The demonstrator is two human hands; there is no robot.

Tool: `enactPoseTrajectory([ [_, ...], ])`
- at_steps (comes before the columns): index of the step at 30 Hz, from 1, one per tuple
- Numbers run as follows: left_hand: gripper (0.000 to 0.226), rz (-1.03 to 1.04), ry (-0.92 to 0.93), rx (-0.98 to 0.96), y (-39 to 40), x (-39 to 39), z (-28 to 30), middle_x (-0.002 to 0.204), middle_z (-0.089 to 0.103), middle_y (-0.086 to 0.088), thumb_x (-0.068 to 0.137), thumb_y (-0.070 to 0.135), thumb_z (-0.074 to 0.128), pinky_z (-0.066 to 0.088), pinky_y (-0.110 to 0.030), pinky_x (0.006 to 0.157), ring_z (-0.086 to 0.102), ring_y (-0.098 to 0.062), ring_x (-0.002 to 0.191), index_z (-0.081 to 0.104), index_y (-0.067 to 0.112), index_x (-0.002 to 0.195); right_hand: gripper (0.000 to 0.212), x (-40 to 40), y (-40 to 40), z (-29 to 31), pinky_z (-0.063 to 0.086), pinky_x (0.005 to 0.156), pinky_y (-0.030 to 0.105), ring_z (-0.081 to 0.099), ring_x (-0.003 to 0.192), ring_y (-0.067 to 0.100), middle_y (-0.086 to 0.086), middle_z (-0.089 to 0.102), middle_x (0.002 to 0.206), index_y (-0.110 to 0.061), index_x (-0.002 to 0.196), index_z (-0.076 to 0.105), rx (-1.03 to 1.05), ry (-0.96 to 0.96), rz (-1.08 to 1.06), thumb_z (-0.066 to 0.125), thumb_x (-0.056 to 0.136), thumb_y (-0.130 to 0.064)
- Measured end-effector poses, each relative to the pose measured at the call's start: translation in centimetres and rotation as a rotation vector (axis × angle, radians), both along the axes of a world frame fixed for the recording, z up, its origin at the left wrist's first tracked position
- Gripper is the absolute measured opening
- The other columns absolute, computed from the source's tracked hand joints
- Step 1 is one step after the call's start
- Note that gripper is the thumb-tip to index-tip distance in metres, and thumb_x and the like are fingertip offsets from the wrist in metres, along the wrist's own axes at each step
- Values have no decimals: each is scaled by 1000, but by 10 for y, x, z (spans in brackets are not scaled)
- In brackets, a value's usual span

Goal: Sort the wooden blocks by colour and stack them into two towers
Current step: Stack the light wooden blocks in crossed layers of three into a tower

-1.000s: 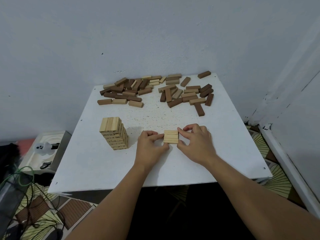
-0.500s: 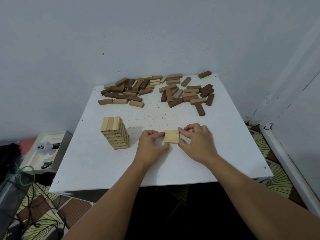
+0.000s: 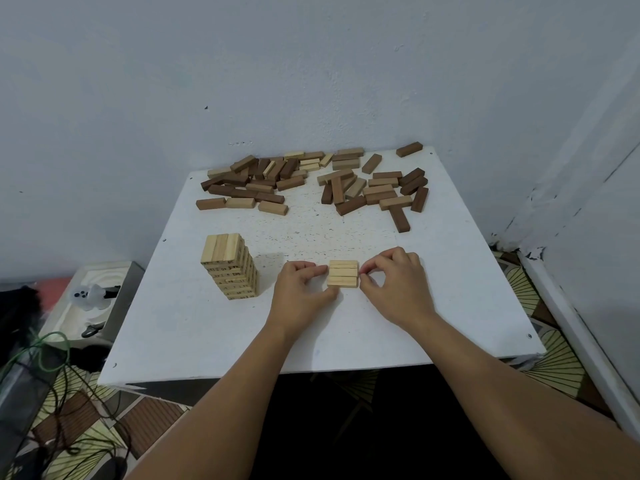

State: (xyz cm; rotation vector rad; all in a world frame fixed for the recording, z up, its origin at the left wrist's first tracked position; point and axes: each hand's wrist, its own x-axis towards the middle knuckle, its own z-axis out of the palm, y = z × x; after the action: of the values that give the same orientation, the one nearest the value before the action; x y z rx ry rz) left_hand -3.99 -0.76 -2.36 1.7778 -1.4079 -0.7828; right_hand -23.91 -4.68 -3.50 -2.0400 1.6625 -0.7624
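Head view: blocks (image 3: 342,277) between fingers (image 3: 317,270).

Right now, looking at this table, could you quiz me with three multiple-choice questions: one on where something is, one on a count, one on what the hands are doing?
1. The pale tower stands where?
A. left of the hands
B. against the wall
C. on the floor

2. How many pale blocks lie between the hands?
A. one
B. three
C. six

3. The hands are:
A. resting flat
B. pinching the row's ends
C. lifting a dark block

Answers:
A, it stands beside the left hand.
B, three lie side by side.
B, the left and right hand squeeze the ends.
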Motion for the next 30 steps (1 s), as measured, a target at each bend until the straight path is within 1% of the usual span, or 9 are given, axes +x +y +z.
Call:
enactPoseTrajectory([
  [4, 46, 0, 9, -5, 0, 0, -1, 119, 53, 12, 82, 30, 86, 34, 2, 88, 52, 3, 118, 75, 22, 125, 8, 0, 0, 1, 37, 94, 27, 37, 102, 9, -15, 50, 105, -38, 97, 73, -7, -6, 1, 69, 90, -40],
  [8, 46, -2, 6, 0, 0, 0, 0, 119, 53, 12, 82, 33, 85, 36, -2, 89, 52, 1, 119, 75, 25, 126, 9, 0, -1, 3, 37, 94, 27, 38, 103, 9, -15, 50, 105, -39, 100, 74, -1, -3, 6, 69, 92, -40],
  [13, 44, 5, -3, 2, 1, -1, 2, 119, 53, 13, 82, 34, 86, 35, -3, 89, 52, 2, 118, 75, 26, 124, 9, 0, 0, 3, 37, 92, 26, 42, 104, 12, -14, 53, 105, -39, 99, 74, -3, -11, 3, 70, 91, -40],
  [16, 43, 16, -12, 8, 1, -2, 2, 118, 53, 14, 81, 34, 86, 36, -6, 91, 52, 2, 118, 76, 27, 123, 11, 1, 1, 4, 41, 95, 30, 44, 106, 13, -16, 54, 106, -39, 101, 70, -9, -24, -4, 69, 90, -42],
  [19, 42, 24, -14, 3, 2, -5, 4, 118, 53, 14, 81, 34, 85, 43, -16, 99, 54, 1, 118, 76, 29, 121, 29, 0, 0, 6, 40, 100, 33, 45, 112, 15, -16, 52, 113, -37, 115, 63, 8, -15, 5, 67, 89, -48],
  [21, 50, 28, -26, -1, 3, -5, 4, 119, 54, 16, 80, 34, 85, 44, -21, 103, 54, 0, 119, 71, 28, 128, 51, -2, -1, 9, 33, 107, 34, 40, 120, 16, -14, 48, 124, -39, 134, 55, 57, 43, 68, 65, 87, -55],
  [24, 68, 3, -31, 18, 1, -3, 6, 121, 52, 13, 81, 33, 84, 41, -19, 100, 52, -5, 119, 57, 29, 143, 80, -5, -5, 13, 22, 115, 35, 30, 131, 18, -9, 39, 138, -39, 154, 35, 140, 156, 154, 66, 84, -62],
  [26, 76, -21, -15, 43, -1, -2, 7, 122, 50, 10, 82, 32, 85, 40, -20, 101, 50, -9, 119, 49, 31, 149, 86, -8, -7, 13, 18, 117, 36, 27, 135, 19, -8, 35, 142, -38, 157, 29, 169, 192, 180, 66, 84, -63],
  [30, 82, -57, 21, 119, -5, 1, 11, 128, 46, 6, 85, 34, 83, 42, -32, 109, 46, -13, 123, 39, 34, 155, 76, -8, -7, 11, 18, 116, 34, 26, 135, 18, -9, 34, 141, -41, 155, 35, 153, 191, 173, 64, 87, -61],
])
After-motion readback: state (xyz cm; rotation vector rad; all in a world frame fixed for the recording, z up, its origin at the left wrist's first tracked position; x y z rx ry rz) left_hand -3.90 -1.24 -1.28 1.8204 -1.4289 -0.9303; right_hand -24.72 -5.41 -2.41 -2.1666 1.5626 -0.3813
